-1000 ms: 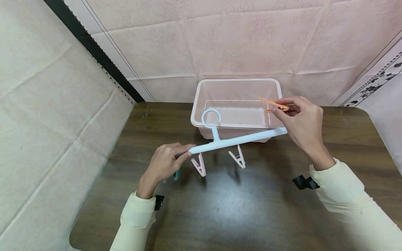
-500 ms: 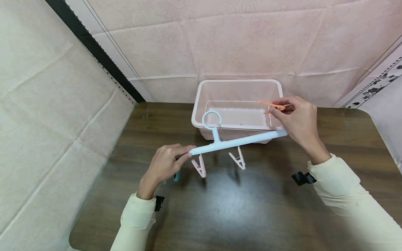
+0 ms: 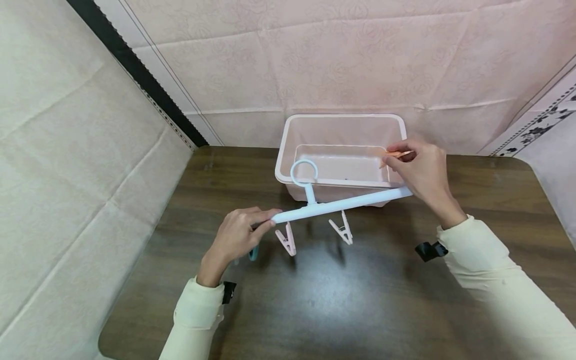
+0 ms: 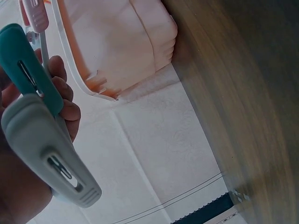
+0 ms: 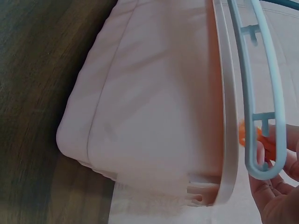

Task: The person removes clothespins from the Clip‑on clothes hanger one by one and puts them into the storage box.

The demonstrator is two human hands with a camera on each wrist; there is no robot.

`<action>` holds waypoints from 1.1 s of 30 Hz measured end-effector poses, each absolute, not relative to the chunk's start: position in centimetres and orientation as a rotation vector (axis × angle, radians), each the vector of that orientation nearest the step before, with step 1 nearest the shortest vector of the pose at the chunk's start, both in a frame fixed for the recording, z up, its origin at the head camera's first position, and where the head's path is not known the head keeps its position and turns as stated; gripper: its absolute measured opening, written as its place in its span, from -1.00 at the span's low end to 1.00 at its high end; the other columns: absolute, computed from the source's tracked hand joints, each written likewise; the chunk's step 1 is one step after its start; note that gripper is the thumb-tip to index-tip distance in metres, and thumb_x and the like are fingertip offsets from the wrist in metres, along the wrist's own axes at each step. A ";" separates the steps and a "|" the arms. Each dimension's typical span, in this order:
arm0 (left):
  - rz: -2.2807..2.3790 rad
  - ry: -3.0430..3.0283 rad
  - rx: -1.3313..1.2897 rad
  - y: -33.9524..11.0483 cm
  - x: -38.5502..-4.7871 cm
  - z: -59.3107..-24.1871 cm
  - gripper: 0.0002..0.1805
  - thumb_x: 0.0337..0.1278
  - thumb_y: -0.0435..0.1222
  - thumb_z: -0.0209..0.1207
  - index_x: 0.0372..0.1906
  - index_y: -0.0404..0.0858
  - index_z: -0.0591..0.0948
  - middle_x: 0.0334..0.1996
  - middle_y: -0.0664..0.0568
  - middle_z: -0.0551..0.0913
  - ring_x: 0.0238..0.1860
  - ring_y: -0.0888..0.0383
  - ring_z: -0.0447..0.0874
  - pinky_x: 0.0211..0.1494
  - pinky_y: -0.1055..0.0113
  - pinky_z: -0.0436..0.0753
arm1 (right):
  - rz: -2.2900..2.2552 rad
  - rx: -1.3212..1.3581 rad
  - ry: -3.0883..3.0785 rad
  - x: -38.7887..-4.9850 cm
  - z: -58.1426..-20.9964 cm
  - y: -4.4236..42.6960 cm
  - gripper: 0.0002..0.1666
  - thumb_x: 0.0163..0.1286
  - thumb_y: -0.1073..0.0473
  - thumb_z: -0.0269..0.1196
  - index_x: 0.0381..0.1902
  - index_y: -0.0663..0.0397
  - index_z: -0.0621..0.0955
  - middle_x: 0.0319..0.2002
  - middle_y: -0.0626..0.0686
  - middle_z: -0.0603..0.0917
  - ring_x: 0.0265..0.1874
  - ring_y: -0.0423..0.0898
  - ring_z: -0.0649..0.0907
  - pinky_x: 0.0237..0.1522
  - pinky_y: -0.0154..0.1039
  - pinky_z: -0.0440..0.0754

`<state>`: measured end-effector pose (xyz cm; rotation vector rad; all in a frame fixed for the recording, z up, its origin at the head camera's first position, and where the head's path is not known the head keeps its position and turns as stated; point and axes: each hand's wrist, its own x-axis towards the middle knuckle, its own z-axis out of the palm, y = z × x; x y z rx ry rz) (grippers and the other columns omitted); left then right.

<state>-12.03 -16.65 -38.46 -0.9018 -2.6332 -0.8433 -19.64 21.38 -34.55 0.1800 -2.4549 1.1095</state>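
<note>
My left hand (image 3: pixel 236 232) grips the left end of a pale blue clothes hanger (image 3: pixel 342 204), raised above the table with its hook up. Two pale clothespins, one pink (image 3: pixel 286 240) and one whitish (image 3: pixel 342 229), hang under its bar. In the left wrist view, a teal clothespin (image 4: pixel 30 70) and a grey clothespin (image 4: pixel 51 151) sit close to that hand. Beyond the hanger's right end, my right hand (image 3: pixel 425 172) pinches an orange clothespin (image 3: pixel 392 154) over the bin. The right wrist view shows the orange clothespin (image 5: pixel 268 145) partly hidden behind the hanger's end and fingers.
A pale pink plastic bin (image 3: pixel 342 116) stands at the back of the dark wooden table (image 3: pixel 333 295), just behind the hanger. Behind it rises a wall covered with pale cloth (image 3: pixel 351 60). Another cloth-covered side (image 3: pixel 90 200) borders the table's left.
My right hand has shifted a little left, and the orange clothespin in it has turned, with less of it showing past the fingers. The left hand and hanger stay nearly still.
</note>
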 end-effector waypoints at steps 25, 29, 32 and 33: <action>-0.851 -2.648 -0.895 -16.9 -12.0 -38.6 -0.68 0.19 -0.36 0.36 0.06 -0.21 0.75 -0.52 0.14 0.61 -0.65 0.32 0.24 -0.61 0.36 0.31 | 1.132 0.284 -2.464 -18.3 -34.8 21.5 -0.77 0.35 0.17 0.36 -0.10 0.15 0.76 -0.24 0.10 0.73 -0.39 -0.40 0.60 -0.28 -0.56 0.46; -0.852 -2.643 -0.897 -16.9 -12.0 -38.5 -0.68 0.18 -0.36 0.37 0.06 -0.21 0.75 -0.52 0.14 0.61 -0.65 0.32 0.24 -0.60 0.37 0.31 | 1.107 0.476 -2.462 -17.8 -35.0 21.6 -0.72 0.30 0.23 0.39 -0.04 0.16 0.74 -0.14 0.11 0.71 -0.27 -0.07 0.67 -0.18 -0.45 0.51; -0.854 -2.646 -0.898 -16.8 -12.0 -38.4 -0.68 0.18 -0.36 0.37 0.06 -0.21 0.75 -0.51 0.13 0.63 -0.65 0.32 0.25 -0.60 0.37 0.31 | 1.040 0.608 -2.454 -17.3 -35.0 21.6 -0.67 0.24 0.27 0.43 -0.01 0.14 0.73 -0.06 0.08 0.69 -0.23 0.02 0.66 -0.15 -0.29 0.50; -0.853 -2.647 -0.899 -16.8 -12.0 -38.4 -0.68 0.18 -0.36 0.37 0.06 -0.21 0.75 -0.51 0.13 0.63 -0.65 0.32 0.25 -0.60 0.37 0.31 | 1.019 0.643 -2.453 -17.1 -35.0 21.7 -0.65 0.23 0.28 0.43 0.00 0.13 0.72 -0.04 0.07 0.69 -0.23 0.02 0.65 -0.15 -0.24 0.50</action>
